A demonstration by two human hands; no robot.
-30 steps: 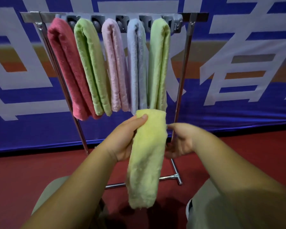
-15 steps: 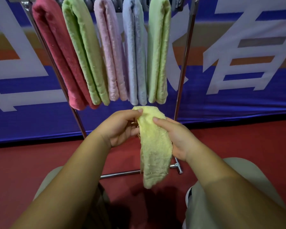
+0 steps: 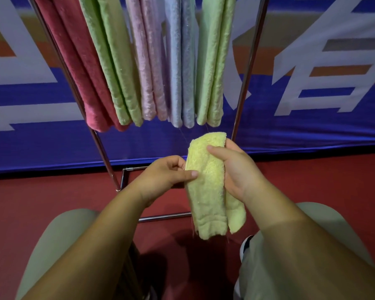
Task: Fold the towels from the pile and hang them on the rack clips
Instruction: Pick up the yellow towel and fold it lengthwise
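Note:
A folded yellow towel hangs upright between my hands, below the rack. My left hand pinches its left edge with thumb and fingers. My right hand grips its upper right side, thumb across the front. Above, several folded towels hang side by side from the metal rack: a red towel, a green towel, a pink towel, a light blue towel and a pale green towel. The rack's clips are out of frame at the top.
The rack's base bars lie on the red floor in front of my knees. A blue and white banner stands close behind the rack. My legs in grey trousers fill the bottom corners.
My view has tilted down, so the rack's top bar has left the frame. My right hand moved from the towel's side onto its upper front. My left hand slid lower along the left edge.

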